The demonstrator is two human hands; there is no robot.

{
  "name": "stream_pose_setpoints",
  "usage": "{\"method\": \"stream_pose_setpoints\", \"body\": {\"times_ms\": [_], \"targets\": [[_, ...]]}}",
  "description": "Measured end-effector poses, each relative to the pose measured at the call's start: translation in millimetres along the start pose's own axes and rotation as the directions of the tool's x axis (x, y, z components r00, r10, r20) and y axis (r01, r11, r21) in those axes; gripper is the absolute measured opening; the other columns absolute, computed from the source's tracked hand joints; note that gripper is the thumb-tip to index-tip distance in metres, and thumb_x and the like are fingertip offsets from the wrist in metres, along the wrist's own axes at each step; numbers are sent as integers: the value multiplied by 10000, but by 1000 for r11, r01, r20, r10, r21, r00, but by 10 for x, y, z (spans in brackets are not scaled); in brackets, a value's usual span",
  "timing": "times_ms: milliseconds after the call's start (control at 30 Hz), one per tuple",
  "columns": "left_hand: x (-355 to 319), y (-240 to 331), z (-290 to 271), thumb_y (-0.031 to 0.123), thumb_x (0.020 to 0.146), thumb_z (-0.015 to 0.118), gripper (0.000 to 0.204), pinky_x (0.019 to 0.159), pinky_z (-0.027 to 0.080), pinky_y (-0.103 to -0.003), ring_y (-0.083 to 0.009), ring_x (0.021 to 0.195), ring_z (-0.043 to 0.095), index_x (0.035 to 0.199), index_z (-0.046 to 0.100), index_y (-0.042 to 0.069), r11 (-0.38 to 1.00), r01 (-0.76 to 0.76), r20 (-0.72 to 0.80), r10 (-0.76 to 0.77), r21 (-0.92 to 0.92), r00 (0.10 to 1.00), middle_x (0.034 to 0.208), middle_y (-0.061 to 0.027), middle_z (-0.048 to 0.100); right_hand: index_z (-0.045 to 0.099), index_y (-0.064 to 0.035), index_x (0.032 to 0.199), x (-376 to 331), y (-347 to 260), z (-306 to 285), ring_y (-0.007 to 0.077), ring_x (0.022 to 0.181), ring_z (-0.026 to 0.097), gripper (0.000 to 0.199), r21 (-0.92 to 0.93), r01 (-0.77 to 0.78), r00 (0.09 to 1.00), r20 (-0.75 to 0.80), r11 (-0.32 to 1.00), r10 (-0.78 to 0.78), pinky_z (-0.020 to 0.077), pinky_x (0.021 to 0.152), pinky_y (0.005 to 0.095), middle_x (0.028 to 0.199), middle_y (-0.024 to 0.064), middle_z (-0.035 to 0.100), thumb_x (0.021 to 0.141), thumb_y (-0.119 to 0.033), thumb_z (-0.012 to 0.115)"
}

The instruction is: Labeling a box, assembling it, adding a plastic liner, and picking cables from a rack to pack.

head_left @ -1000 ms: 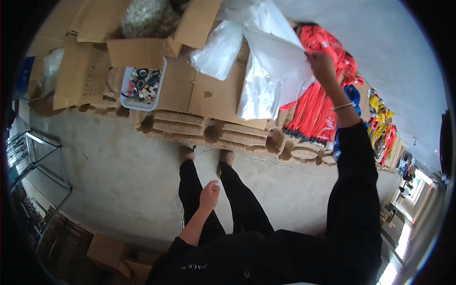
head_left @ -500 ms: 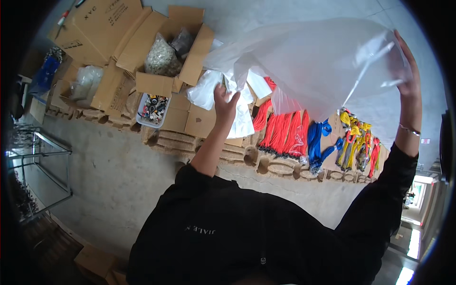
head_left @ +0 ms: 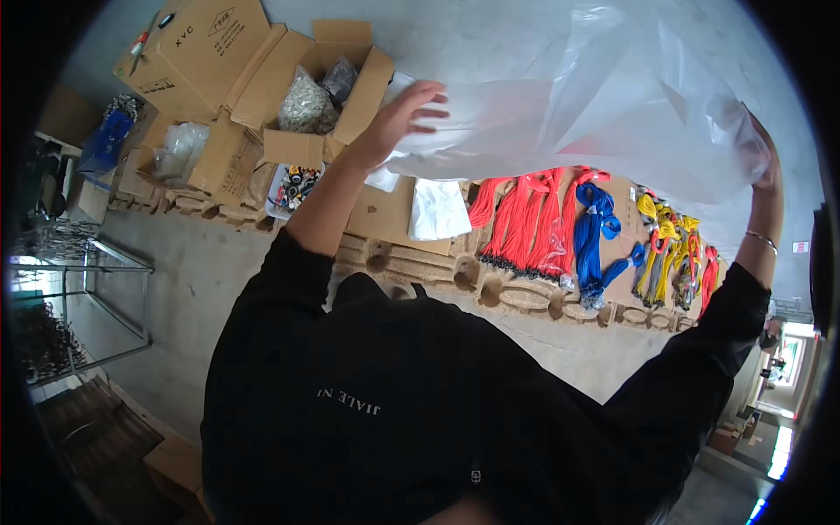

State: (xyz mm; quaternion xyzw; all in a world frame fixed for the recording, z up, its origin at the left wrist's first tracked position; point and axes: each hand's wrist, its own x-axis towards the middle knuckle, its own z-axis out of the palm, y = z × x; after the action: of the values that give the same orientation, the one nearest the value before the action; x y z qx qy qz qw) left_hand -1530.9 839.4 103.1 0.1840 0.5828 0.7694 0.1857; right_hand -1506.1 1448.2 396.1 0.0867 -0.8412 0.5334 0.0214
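A large translucent plastic bag (head_left: pixel 604 114) stretches in the air across the upper right. At its right end my right hand (head_left: pixel 759 162) grips it, the fingers partly veiled by the film. My left hand (head_left: pixel 404 124) is raised at the bag's left end, fingers apart and curved; whether they touch the film I cannot tell. Beneath the bag, a white plastic packet (head_left: pixel 439 210) lies on flat cardboard (head_left: pixel 378 214). Bundles of red cables (head_left: pixel 529 223) lie beside the packet, with a blue cable bundle (head_left: pixel 595 227) to their right.
Yellow and grey cable bundles (head_left: pixel 665 241) lie farther right. At the left, an open carton (head_left: pixel 363 101) holds bags of small parts, near a white tub (head_left: pixel 278 203) of mixed parts. Moulded pulp trays (head_left: pixel 420 271) run under the row. A metal frame (head_left: pixel 118 267) stands at the far left.
My left hand has risen away from the white packets to the bag's left end. The bag has spread out wider and higher; my right hand keeps its hold, slightly lower.
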Motion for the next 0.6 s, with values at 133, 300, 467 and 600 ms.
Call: {"method": "stream_pose_setpoints", "body": {"times_ms": [133, 300, 467, 600], "targets": [[-733, -124, 48, 692, 844, 531, 941, 1166, 230, -459, -328, 1394, 333, 1502, 261, 76, 991, -39, 412, 88, -124, 907, 1526, -166, 322, 573, 48, 1118, 267, 127, 540, 208, 909, 601, 249, 755, -2, 998, -34, 655, 43, 541, 759, 287, 1058, 102, 616, 923, -103, 541], [-1220, -268, 202, 341, 819, 745, 584, 963, 447, -342, -235, 1117, 589, 1250, 563, -8, 862, 212, 82, -279, 460, 957, 1182, -135, 627, 464, 152, 1061, 735, 116, 1014, 285, 826, 550, 218, 985, -28, 994, 10, 170, 106, 600, 724, 366, 953, 186, 530, 970, -33, 391], [-1428, -17, -223, 193, 863, 718, 172, 555, 497, -227, -102, 560, 630, 872, 717, 21, 890, 312, -227, -246, 332, 942, 688, -46, 692, 373, 162, 1189, 1191, -110, 1304, 402, 983, 553, 269, 921, 180, 856, -320, 347, 406, 549, 947, 556, 1139, 242, 473, 1009, -7, 266], [-2076, 622, -947, 618, 937, 451, 666, 742, 532, -322, -167, 855, 654, 1186, 583, 15, 861, -300, -162, 255, -410, 953, 1092, -137, 670, 480, 165, 1109, 1417, -497, 2016, 392, 889, 602, 259, 766, 289, 854, -477, 574, 207, 565, 920, 571, 1077, 248, 546, 1007, -24, 335]]}}
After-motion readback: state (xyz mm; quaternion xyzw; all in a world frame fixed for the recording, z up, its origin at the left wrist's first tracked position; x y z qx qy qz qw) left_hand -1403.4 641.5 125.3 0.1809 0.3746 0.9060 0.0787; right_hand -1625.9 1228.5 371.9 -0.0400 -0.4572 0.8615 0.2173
